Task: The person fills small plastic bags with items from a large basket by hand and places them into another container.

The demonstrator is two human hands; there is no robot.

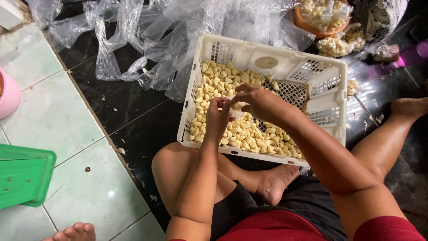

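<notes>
A white plastic crate (329, 73) sits on the dark floor in front of my crossed legs, partly filled with peeled garlic cloves (243, 131). Both hands hover over the crate's middle. My left hand (218, 117) and my right hand (257, 101) meet with fingertips pinched together on one small garlic clove (236, 107) between them; the clove is mostly hidden by fingers.
Crumpled clear plastic bags (169, 31) lie behind the crate. An orange bowl (317, 20) of garlic and bagged cloves (332, 44) sit at the top right. A green lid (24, 176) and a pink container (8, 96) are on the pale tiles at left. Another person's toes (73, 233) show at bottom left.
</notes>
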